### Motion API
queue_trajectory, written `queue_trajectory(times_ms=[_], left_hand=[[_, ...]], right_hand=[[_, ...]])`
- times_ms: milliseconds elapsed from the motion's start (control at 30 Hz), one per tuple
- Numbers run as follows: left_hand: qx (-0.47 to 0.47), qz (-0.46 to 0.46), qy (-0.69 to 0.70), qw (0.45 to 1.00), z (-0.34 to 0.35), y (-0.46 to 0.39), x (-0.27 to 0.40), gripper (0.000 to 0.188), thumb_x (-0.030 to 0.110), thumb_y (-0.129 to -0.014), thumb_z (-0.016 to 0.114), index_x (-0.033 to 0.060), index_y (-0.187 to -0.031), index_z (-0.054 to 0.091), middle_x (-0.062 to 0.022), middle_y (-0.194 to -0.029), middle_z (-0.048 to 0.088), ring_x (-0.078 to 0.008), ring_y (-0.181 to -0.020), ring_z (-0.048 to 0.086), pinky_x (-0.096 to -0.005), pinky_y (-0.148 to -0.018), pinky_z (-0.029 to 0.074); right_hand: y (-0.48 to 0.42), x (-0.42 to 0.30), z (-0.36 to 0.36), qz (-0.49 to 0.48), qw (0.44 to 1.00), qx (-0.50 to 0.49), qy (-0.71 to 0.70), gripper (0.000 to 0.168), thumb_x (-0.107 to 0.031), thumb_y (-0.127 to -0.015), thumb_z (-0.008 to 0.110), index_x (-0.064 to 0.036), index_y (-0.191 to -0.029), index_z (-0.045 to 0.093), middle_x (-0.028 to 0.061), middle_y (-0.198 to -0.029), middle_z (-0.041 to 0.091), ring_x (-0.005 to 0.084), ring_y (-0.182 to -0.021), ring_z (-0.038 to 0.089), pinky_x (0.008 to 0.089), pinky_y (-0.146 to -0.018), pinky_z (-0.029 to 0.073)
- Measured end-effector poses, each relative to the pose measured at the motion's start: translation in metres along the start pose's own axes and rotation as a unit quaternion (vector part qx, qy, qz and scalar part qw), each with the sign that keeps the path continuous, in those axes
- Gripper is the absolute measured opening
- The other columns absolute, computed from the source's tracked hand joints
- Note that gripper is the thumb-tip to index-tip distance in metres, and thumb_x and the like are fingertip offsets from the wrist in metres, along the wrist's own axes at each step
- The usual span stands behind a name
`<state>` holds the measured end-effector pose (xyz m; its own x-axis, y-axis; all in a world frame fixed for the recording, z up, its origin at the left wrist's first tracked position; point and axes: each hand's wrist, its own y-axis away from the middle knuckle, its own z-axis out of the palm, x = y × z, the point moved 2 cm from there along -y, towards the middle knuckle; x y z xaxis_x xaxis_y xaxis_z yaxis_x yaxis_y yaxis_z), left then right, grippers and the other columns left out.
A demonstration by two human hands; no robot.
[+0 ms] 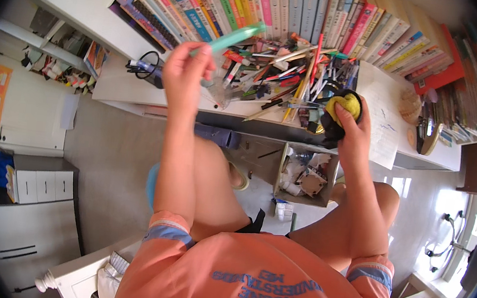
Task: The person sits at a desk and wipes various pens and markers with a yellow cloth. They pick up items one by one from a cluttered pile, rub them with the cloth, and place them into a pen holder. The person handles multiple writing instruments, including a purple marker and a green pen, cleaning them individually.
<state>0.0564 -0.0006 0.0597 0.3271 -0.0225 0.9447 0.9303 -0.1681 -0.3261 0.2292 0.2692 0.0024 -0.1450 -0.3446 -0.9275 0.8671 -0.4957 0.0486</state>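
Observation:
My left hand [189, 67] is raised over the left part of the desk, its fingers closed on one end of a translucent green, long flat item [233, 37], blurred, perhaps a ruler or a case. My right hand [354, 122] grips a black pouch with a yellow fuzzy lining [346, 107] at the desk's front edge. Between and behind the hands lies a large heap of pens and pencils [281, 73]. A clear plastic container [219, 94] lies near my left hand, partly hidden by it.
A row of books [300, 13] stands behind the heap. A black cable [146, 67] lies at left. Right of the heap are a paper sheet [379, 116] and a seashell [410, 102]. Below the desk edge, between my legs, stands a box [282, 171] of waste.

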Motion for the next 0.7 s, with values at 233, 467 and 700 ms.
queue_trajectory(times_ms=[233,467,700], left_hand=[[-0.19,-0.053,0.075,0.978,0.125,0.054,0.001,0.016,0.014,-0.097,0.066,0.0016,-0.106,0.06,-0.0003,-0.078,0.059,-0.0051,-0.06,0.047,-0.0192,-0.053,0.038],[-0.271,-0.059,0.033,0.96,0.162,0.089,-0.001,0.015,0.006,-0.093,0.064,0.0002,-0.105,0.057,-0.0083,-0.072,0.065,-0.0151,-0.059,0.059,-0.0292,-0.057,0.046],[-0.255,0.072,-0.159,0.951,0.155,0.09,0.009,0.018,0.006,-0.092,0.062,0.0002,-0.109,0.057,-0.0186,-0.072,0.063,-0.038,-0.065,0.062,-0.0449,-0.058,0.046]], right_hand=[[-0.007,0.013,0.012,-0.074,0.988,0.102,-0.092,0.04,-0.033,-0.102,0.057,-0.008,-0.132,0.05,0.0015,-0.113,0.058,0.0097,-0.099,0.053,0.0245,-0.079,0.046],[-0.017,-0.01,0.005,-0.118,0.987,0.069,-0.087,0.037,-0.018,-0.099,0.062,-0.002,-0.129,0.049,0.0058,-0.11,0.062,0.0134,-0.097,0.059,0.0274,-0.087,0.05],[0.009,-0.001,0.028,-0.128,0.988,0.089,0.006,0.046,-0.009,-0.087,0.073,0.0,-0.126,0.049,0.0065,-0.104,0.062,0.013,-0.096,0.059,0.0292,-0.082,0.052]])
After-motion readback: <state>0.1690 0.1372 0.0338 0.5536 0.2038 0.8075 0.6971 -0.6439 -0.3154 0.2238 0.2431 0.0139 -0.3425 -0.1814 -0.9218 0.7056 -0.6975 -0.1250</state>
